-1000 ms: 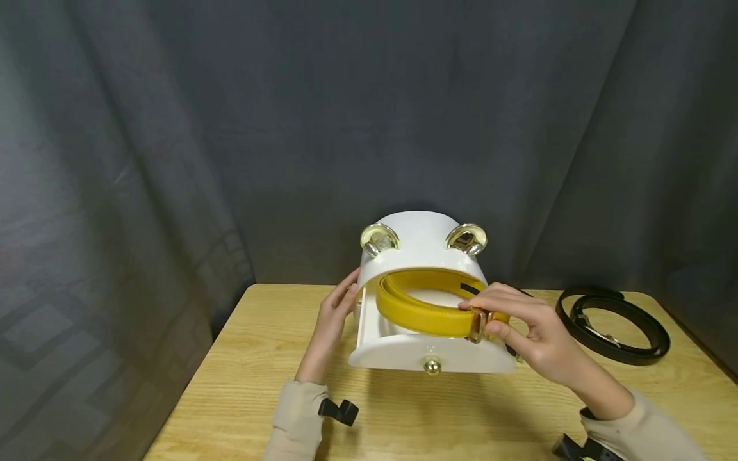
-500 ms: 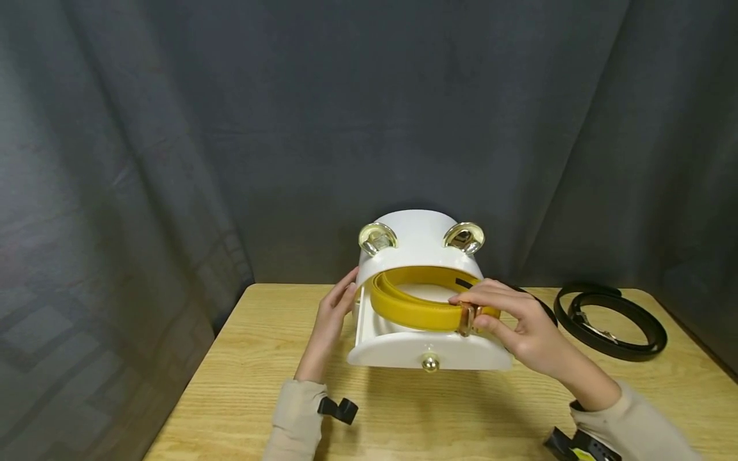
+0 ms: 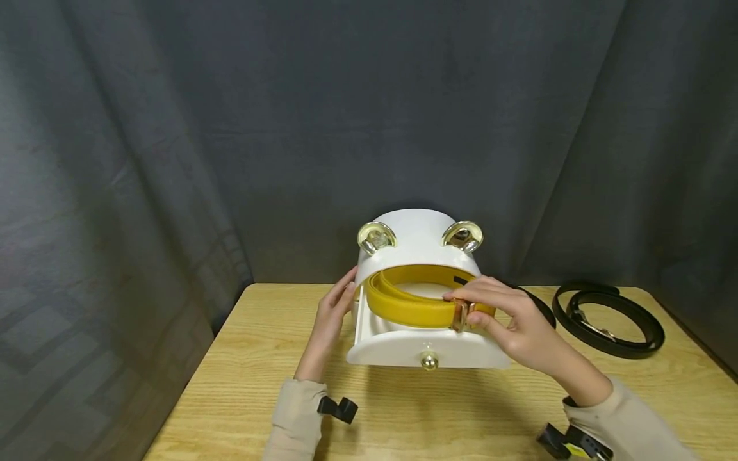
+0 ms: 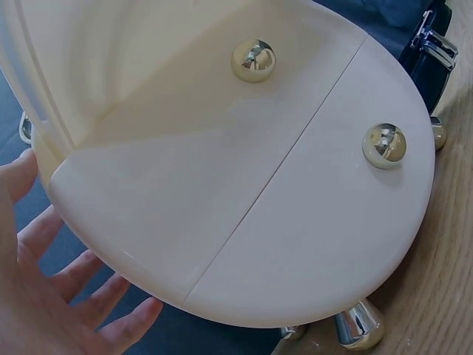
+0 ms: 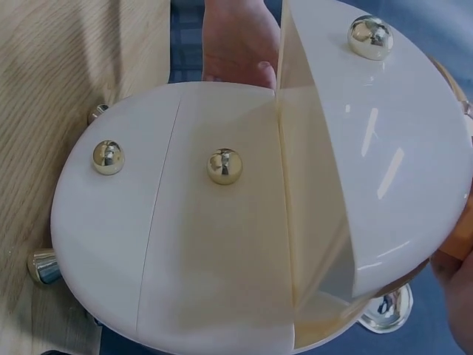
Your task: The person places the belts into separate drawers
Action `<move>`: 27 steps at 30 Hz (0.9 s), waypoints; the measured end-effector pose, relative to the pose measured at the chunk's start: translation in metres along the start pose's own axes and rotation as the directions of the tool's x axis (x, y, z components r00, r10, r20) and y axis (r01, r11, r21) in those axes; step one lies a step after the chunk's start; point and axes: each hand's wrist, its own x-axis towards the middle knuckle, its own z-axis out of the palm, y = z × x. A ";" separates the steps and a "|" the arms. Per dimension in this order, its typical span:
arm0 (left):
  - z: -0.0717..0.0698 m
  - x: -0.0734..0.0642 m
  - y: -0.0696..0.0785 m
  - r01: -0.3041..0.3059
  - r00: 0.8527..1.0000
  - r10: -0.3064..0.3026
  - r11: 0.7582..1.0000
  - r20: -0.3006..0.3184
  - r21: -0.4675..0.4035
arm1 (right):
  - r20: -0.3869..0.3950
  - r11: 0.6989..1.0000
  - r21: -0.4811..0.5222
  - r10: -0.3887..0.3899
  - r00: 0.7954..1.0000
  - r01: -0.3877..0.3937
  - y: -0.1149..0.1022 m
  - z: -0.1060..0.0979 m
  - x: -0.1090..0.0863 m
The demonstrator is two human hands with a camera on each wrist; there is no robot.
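Note:
A white, rounded drawer box point(image 3: 418, 242) with two gold ears stands on the table, its top drawer point(image 3: 392, 352) pulled out. The coiled yellow belt point(image 3: 410, 312) lies within the drawer's outline, its back under the box's top opening. My right hand point(image 3: 521, 323) pinches the belt beside its gold-coloured buckle point(image 3: 460, 316), thumb in front and fingers above. My left hand point(image 3: 328, 320) rests against the box's left side. In the left wrist view, the fingers of that hand point(image 4: 63, 296) are spread along the box's rounded edge.
A coiled black belt point(image 3: 623, 347) with a metal buckle lies to the right. Another black strap point(image 3: 539, 307) shows behind my right hand. Two lower drawers with gold knobs point(image 4: 384, 146) are closed. A grey curtain point(image 3: 369, 128) hangs behind the wooden table point(image 3: 259, 358).
My right hand and the yellow belt have moved slightly left, further over the pulled-out drawer. The left hand keeps its place on the box, and the head view has shifted a little.

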 end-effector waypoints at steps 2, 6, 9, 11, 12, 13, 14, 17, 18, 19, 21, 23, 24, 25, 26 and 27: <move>0.000 0.000 0.000 0.001 1.000 -0.001 1.000 0.004 -0.008 | -0.007 1.000 -0.005 -0.016 1.000 0.016 0.001 0.001 0.000; 0.001 0.000 0.000 -0.007 1.000 0.007 1.000 0.011 -0.013 | -0.006 1.000 -0.007 -0.021 1.000 0.021 0.000 0.001 0.001; 0.001 0.000 0.000 -0.010 1.000 0.011 1.000 0.013 -0.018 | -0.001 1.000 -0.013 -0.015 1.000 0.015 -0.001 0.001 0.002; 0.001 0.000 0.000 -0.010 1.000 0.010 1.000 0.014 -0.012 | -0.001 1.000 -0.023 -0.012 1.000 0.011 -0.001 0.001 0.003; 0.001 0.000 0.000 -0.009 1.000 0.009 1.000 0.014 -0.014 | -0.001 1.000 -0.029 -0.011 1.000 0.011 -0.002 0.001 0.003; 0.001 0.000 0.000 -0.009 1.000 0.009 1.000 0.016 -0.012 | -0.002 0.999 -0.033 -0.008 1.000 0.007 -0.002 0.000 0.003; 0.001 0.000 0.000 -0.009 1.000 0.009 1.000 0.016 -0.011 | 0.000 0.999 -0.034 -0.002 1.000 0.002 -0.002 0.000 0.003; 0.001 -0.001 0.000 -0.008 1.000 0.009 1.000 0.015 -0.011 | 0.006 0.999 -0.034 0.020 1.000 -0.020 -0.002 -0.001 0.004; 0.001 -0.001 0.000 -0.007 1.000 0.008 1.000 0.014 -0.014 | 0.008 0.999 -0.035 0.024 1.000 -0.024 -0.002 -0.001 0.004; 0.000 -0.001 0.001 -0.009 1.000 0.009 1.000 0.015 -0.009 | 0.009 0.999 -0.032 0.030 0.999 -0.030 -0.001 -0.001 0.005; 0.000 -0.001 0.001 -0.006 1.000 0.006 1.000 0.012 -0.009 | 0.011 0.999 -0.029 0.040 0.999 -0.040 -0.001 -0.001 0.006; 0.000 -0.001 0.001 -0.008 1.000 0.008 1.000 0.012 -0.005 | 0.014 0.999 -0.023 0.042 0.999 -0.042 0.000 0.000 0.007; -0.001 0.000 0.000 -0.009 1.000 0.009 1.000 0.011 0.001 | 0.016 0.999 -0.019 0.036 0.999 -0.036 0.001 0.000 0.007; -0.001 0.000 0.000 -0.012 1.000 0.012 1.000 0.010 0.008 | 0.020 1.000 -0.009 0.027 0.999 -0.027 0.002 0.000 0.007; -0.001 0.000 0.000 -0.011 1.000 0.011 1.000 0.008 0.010 | 0.024 1.000 0.001 0.017 1.000 -0.017 0.004 0.001 0.007; -0.001 0.000 0.000 -0.010 1.000 0.010 1.000 0.006 0.013 | 0.029 1.000 0.013 0.006 1.000 -0.006 0.006 0.001 0.007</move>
